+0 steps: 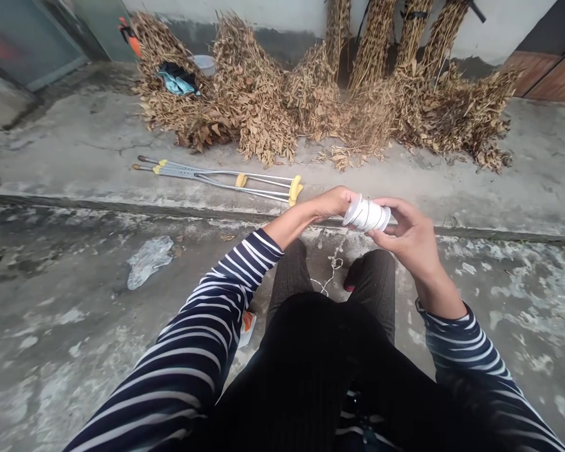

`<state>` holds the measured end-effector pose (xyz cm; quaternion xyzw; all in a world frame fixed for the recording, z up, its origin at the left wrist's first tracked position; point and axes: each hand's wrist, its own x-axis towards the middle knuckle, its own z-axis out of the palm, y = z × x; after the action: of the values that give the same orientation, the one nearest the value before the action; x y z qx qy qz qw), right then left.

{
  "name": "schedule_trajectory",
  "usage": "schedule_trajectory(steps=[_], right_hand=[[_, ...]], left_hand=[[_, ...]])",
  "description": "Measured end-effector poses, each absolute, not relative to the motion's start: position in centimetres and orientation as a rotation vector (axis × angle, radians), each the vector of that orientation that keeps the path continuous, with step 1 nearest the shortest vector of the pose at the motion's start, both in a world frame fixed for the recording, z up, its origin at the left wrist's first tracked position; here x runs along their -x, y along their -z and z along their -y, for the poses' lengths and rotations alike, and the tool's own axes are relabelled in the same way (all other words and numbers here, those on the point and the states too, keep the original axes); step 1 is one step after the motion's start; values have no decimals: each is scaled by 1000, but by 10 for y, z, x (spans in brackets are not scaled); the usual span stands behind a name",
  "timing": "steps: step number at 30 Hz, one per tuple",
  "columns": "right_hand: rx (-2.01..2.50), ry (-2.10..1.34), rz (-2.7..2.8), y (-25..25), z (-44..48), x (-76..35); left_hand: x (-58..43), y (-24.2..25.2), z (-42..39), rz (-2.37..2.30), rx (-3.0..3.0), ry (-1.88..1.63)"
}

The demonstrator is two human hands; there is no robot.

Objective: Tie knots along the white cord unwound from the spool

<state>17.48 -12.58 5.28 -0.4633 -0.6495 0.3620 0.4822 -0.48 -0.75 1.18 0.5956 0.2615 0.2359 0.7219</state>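
Left hand clamped one end of the white spool, right hand the other; spool looked well wrapped, but loose white cord trailed unwound below.

Soft, diffuse daylight spreads evenly, with faint shadows. The black cloth garment at lower centre sinks into near-solid darkness (its folds barely register), while the white cylindrical spool reads bright. Toward the upper corners, the greyish glass panel and red-brown wooden panel slant and soften.
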Motion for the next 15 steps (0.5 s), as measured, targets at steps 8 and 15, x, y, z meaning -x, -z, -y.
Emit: schedule_trajectory(steps=[8, 15], right_hand=[[1131, -612, 1655, -52, 118, -174], [1060, -265, 1840, -50, 115, -176]], left_hand=[[-5, -2, 12, -516, -1159, -510], [3, -2, 7, -513, -1165, -513]])
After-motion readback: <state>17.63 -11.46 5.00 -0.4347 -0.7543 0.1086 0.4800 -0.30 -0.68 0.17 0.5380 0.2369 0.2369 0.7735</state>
